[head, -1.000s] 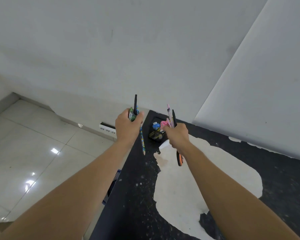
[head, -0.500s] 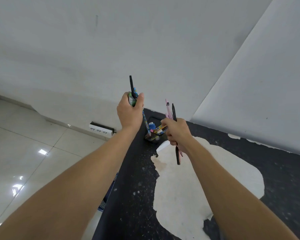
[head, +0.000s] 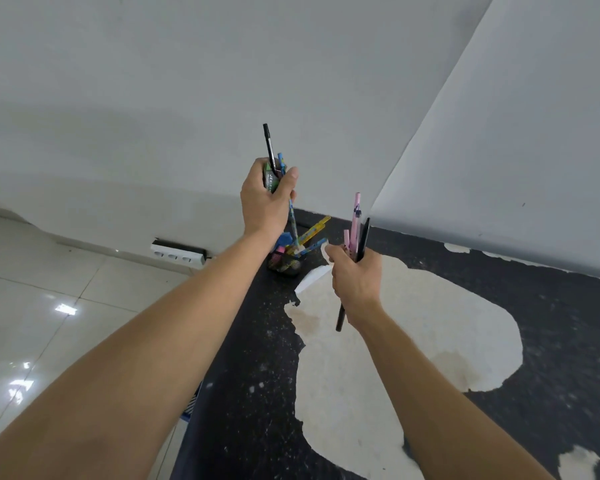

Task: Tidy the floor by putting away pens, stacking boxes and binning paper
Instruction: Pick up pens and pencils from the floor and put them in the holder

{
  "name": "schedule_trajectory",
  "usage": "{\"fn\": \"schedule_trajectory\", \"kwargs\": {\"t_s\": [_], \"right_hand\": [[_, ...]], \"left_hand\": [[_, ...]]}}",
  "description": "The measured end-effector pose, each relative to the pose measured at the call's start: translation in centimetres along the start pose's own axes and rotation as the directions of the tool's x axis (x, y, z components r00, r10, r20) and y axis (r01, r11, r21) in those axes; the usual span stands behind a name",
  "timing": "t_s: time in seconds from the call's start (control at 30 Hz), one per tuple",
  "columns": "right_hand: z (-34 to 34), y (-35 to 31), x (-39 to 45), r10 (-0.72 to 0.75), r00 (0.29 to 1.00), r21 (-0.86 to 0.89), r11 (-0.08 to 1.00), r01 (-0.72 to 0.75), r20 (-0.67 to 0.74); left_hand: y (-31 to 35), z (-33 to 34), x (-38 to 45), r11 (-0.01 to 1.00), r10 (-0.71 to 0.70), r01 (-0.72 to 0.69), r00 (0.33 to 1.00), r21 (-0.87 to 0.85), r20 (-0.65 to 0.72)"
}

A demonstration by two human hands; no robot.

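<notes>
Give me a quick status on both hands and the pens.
Left hand grips a pen bunch above the pen cup. Right hand grips pink and black pens beside it. Cup already holds pens; nothing blocks it.

1. The light is soft, even and fairly bright, with a cool grey cast over the wall [head: 187,81].
2. Sharp white glare patches sit on the glossy floor tiles [head: 65,309] at the left.
3. A faint, broad shadow band crosses the lower wall.
4. Wide-angle distortion bends the skirting line and stretches both forearms toward the bottom corners.
5. Focus is slightly soft throughout; fine detail smears.
</notes>
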State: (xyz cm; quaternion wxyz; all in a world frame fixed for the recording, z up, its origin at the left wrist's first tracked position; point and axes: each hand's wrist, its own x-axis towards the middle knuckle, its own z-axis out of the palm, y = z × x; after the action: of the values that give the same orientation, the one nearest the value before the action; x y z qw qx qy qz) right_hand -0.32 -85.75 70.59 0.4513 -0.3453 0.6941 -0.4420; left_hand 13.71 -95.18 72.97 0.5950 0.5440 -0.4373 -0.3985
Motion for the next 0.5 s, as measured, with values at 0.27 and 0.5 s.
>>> {"fn": "schedule_trajectory", "kwargs": {"t_s": [0.27, 0.5], "right_hand": [[-0.5, 1.6, -0.3, 0.029, 0.999, 0.033, 0.999, -0.030, 0.031], [0.4, 1.4, 0.1, 0.006, 0.995, 0.044, 0.999, -0.011, 0.100]], "left_hand": [[-0.4, 0.1, 0.1, 0.996, -0.060, 0.071, 0.980, -0.055, 0.187], [-1.7, -1.3, -0.5, 0.968, -0.197, 0.239, 0.916, -0.081, 0.351]]}}
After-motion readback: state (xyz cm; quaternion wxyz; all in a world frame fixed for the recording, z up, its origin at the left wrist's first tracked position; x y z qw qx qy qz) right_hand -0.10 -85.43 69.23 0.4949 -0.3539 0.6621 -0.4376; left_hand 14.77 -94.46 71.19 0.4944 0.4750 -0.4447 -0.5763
